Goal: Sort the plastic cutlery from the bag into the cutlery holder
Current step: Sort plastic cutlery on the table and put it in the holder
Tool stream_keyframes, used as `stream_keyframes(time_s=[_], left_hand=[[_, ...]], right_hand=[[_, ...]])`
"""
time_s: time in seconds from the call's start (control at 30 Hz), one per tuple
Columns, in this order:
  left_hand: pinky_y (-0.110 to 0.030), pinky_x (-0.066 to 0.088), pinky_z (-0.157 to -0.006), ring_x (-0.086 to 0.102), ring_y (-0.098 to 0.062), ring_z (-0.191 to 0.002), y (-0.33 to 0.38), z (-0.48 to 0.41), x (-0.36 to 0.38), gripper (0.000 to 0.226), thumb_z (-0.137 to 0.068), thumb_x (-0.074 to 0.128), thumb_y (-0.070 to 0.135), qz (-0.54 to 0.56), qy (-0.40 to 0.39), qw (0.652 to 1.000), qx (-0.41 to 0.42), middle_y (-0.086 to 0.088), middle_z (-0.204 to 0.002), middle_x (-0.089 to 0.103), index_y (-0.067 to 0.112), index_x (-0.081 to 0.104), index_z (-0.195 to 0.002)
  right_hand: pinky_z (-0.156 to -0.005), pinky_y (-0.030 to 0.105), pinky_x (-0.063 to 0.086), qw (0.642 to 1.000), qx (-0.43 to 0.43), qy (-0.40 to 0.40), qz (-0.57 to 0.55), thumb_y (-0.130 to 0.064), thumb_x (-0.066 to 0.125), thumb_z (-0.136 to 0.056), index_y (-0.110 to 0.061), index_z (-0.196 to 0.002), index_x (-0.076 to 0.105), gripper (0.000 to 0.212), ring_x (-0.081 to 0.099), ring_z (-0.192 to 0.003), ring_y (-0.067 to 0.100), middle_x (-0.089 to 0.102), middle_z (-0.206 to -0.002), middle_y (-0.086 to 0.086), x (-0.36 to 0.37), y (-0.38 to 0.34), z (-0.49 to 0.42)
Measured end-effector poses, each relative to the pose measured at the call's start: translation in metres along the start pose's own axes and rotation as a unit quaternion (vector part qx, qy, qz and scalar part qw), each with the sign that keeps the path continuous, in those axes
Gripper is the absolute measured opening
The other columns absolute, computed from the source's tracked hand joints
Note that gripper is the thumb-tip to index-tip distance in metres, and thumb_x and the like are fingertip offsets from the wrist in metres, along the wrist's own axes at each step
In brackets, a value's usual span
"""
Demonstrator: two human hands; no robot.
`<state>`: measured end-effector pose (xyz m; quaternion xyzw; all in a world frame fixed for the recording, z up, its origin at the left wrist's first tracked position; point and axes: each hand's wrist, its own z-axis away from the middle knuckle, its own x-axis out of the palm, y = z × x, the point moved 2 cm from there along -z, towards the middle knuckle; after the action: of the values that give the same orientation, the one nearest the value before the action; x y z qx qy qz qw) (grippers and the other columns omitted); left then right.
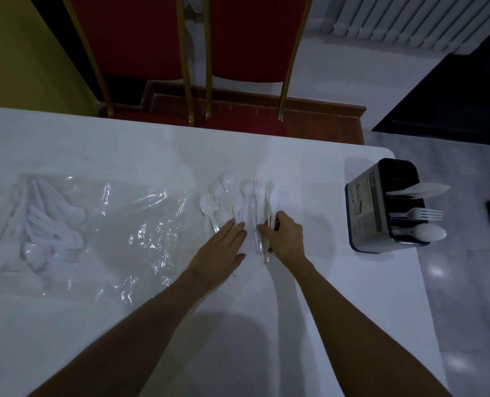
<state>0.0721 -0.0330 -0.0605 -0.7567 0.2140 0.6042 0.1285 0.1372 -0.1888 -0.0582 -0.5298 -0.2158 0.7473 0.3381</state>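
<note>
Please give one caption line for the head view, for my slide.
Left hand rests flat on loose plastic cutlery, right hand pinches some; bag at left, cutlery holder at right.

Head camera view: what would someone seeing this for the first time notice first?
Two bare hands meet mid-table over loose white cutlery: the left hand lies flat on the handles, the right hand pinches a few. To the left lies a crinkled clear bag with more cutlery inside. At the right edge stands a dark cutlery holder with a knife, a fork and a spoon.
</note>
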Motion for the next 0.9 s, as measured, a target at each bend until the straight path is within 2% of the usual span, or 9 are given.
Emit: stream_keyframes(time_s=[0.07, 0.17, 0.3, 0.4, 0.5, 0.67, 0.9], left_hand=[[-0.038, 0.037, -0.107, 0.058, -0.032, -0.117, 0.000, 0.001, -0.001, 0.043, -0.080, 0.071, 0.026, 0.000, 0.006, 1.000, -0.004, -0.016, -0.121, 0.064, -0.001, 0.065, -0.113], [-0.036, 0.031, -0.110, 0.052, -0.028, -0.125, -0.001, 0.002, 0.000, 0.043, -0.088, 0.054, 0.031, -0.003, -0.017, 0.999, -0.032, -0.012, -0.128, 0.060, 0.004, 0.061, -0.121], [-0.040, 0.036, -0.106, 0.053, -0.032, -0.124, 0.001, 0.004, -0.001, 0.042, -0.079, 0.073, 0.022, 0.015, -0.014, 1.000, -0.022, -0.014, -0.125, 0.061, 0.000, 0.065, -0.114], [-0.039, 0.035, -0.106, 0.049, -0.032, -0.127, 0.000, 0.005, 0.002, 0.042, -0.081, 0.070, 0.017, 0.047, -0.020, 0.998, -0.038, -0.015, -0.128, 0.059, 0.000, 0.062, -0.118], [-0.037, 0.037, -0.106, 0.044, -0.030, -0.132, -0.001, 0.008, 0.007, 0.044, -0.083, 0.069, 0.016, 0.090, -0.043, 0.993, -0.055, -0.014, -0.136, 0.053, 0.001, 0.058, -0.123], [-0.037, 0.038, -0.109, 0.030, -0.027, -0.140, -0.007, 0.010, 0.012, 0.045, -0.091, 0.059, 0.016, 0.154, -0.072, 0.981, -0.092, -0.013, -0.148, 0.037, 0.004, 0.049, -0.132], [-0.041, 0.036, -0.110, 0.031, -0.030, -0.139, -0.011, 0.011, 0.017, 0.044, -0.093, 0.054, 0.020, 0.135, -0.083, 0.984, -0.080, -0.015, -0.147, 0.040, 0.002, 0.050, -0.132]], right_hand=[[-0.058, 0.033, 0.048, 1.000, -0.002, -0.004, 0.013, -0.028, 0.073, -0.083, -0.019, -0.065, 0.037, 0.041, 0.047, -0.053, 0.016, 0.045, -0.061, -0.001, 0.003, -0.001, -0.002], [-0.055, 0.030, 0.044, 0.999, -0.003, -0.011, 0.030, -0.030, 0.076, -0.081, -0.017, -0.066, 0.039, 0.041, 0.045, -0.053, 0.014, 0.045, -0.061, -0.001, 0.006, 0.001, -0.004], [-0.050, 0.020, 0.036, 0.998, -0.001, -0.019, 0.065, -0.029, 0.074, -0.082, -0.011, -0.077, 0.047, 0.033, 0.048, -0.055, 0.012, 0.047, -0.064, -0.003, 0.003, -0.002, -0.008], [-0.059, 0.024, 0.042, 0.997, 0.013, -0.007, 0.070, -0.027, 0.072, -0.084, -0.011, -0.082, 0.050, 0.027, 0.054, -0.061, 0.016, 0.050, -0.067, -0.003, -0.003, -0.001, -0.011], [-0.063, 0.025, 0.041, 0.998, 0.027, 0.004, 0.065, -0.031, 0.075, -0.081, -0.014, -0.084, 0.052, 0.029, 0.053, -0.062, 0.012, 0.054, -0.071, -0.003, -0.007, 0.003, -0.013], [-0.068, 0.030, 0.052, 0.999, 0.030, 0.011, 0.035, -0.035, 0.078, -0.078, -0.013, -0.088, 0.054, 0.035, 0.060, -0.071, 0.019, 0.058, -0.079, 0.002, -0.007, 0.006, -0.015], [-0.066, 0.026, 0.043, 0.998, 0.037, 0.018, 0.040, -0.033, 0.077, -0.080, -0.010, -0.093, 0.059, 0.032, 0.057, -0.072, 0.016, 0.061, -0.082, 0.002, -0.006, 0.005, -0.014]])
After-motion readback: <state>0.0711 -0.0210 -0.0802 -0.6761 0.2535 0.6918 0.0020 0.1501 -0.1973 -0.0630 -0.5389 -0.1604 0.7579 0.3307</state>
